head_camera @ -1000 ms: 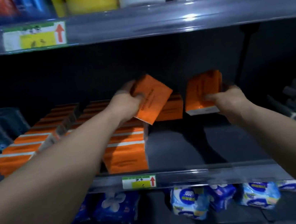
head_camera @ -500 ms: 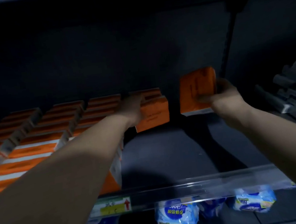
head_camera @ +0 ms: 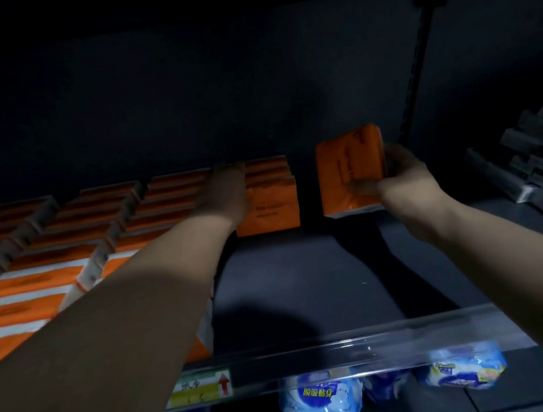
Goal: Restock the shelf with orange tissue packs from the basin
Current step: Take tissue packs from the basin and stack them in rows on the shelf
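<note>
Resting on the front pack (head_camera: 272, 207) of the row (head_camera: 267, 167), probably squaring it, the left hand (head_camera: 229, 190) hides its grip; the right hand (head_camera: 397, 177) clasps the next pack (head_camera: 347, 164) beside that row.

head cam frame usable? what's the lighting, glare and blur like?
Head view: very dim, upper half near black; arm shadows fall across the shelf floor; glare streak on the clear shelf lip; print on the orange pack in the right hand is soft; blue packs below are brightest; edges bend, wide-angle.
</note>
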A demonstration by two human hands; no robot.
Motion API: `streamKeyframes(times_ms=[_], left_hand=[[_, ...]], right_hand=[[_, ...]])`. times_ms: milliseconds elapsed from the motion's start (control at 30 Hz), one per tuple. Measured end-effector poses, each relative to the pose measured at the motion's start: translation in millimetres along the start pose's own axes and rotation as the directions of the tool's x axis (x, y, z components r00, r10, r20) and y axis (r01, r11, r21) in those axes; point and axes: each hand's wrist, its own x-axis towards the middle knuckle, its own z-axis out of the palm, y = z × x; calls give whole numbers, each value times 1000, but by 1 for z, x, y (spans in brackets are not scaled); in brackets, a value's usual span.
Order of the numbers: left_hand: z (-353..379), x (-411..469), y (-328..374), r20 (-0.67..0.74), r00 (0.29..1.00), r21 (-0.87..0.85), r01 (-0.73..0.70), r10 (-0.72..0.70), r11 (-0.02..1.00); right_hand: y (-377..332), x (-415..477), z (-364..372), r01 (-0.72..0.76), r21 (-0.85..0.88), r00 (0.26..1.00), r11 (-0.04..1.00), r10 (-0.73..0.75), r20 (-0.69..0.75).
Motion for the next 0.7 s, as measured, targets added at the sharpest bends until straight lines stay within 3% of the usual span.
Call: streamKeyframes(times_ms=[167, 333, 500, 600, 700], left_hand=[[-13, -3, -8, 92, 995, -54, -39, 44, 998], [-39, -19, -20, -35, 999, -96, -25, 21, 995], [-49, -54, -38, -51, 998, 17, 49, -48, 999], [-49, -70, -50, -19, 996, 34, 90, -90, 995], [-49, -80, -59, -25, 994, 27, 110, -109, 994]], right_hand=[[-2, -4, 4, 5, -25, 1000, 1000, -5, 29], [-12, -10, 18, 36, -109, 997, 993, -28, 79], [-13, -13, 45, 51, -295, 979, 954, 10, 203], [-15, -16, 65, 143, -434, 955, 889, -9, 295], [-19, -17, 82, 259, -599, 923, 758, -12, 384]])
